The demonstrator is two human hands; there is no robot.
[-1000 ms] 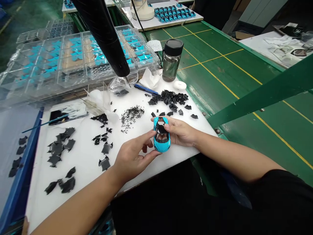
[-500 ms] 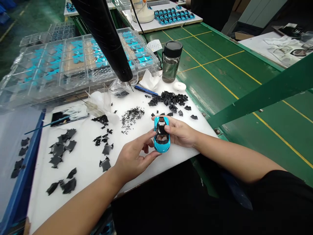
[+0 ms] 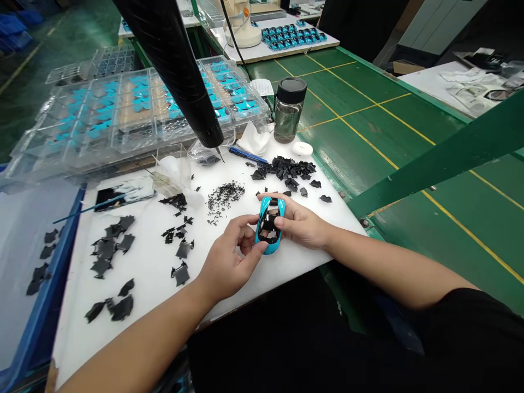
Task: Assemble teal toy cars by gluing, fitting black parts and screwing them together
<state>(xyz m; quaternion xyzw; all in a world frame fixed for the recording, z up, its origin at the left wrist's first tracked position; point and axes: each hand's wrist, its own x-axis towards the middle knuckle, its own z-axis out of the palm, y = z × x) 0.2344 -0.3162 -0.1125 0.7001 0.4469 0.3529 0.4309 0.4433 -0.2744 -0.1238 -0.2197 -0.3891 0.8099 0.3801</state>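
Note:
A small blue toy car body (image 3: 269,225) with black inner parts is held over the white work board (image 3: 147,273). My right hand (image 3: 303,222) grips it from the right, fingers curled over its top. My left hand (image 3: 231,259) pinches its left side with thumb and forefinger. A pile of small black pieces (image 3: 286,168) lies just beyond the car. A scatter of tiny black pins (image 3: 223,195) lies to its far left.
Flat black parts (image 3: 108,248) lie spread over the left of the board. Clear trays with blue parts (image 3: 135,109) stand behind, under a slanted black tube (image 3: 180,71). A dark-lidded jar (image 3: 289,109) and white tissue (image 3: 254,139) stand at the back. The green conveyor (image 3: 368,125) runs on the right.
The car has tilted a little to the left and my left fingers have closed further in on its side. The view has shifted slightly.

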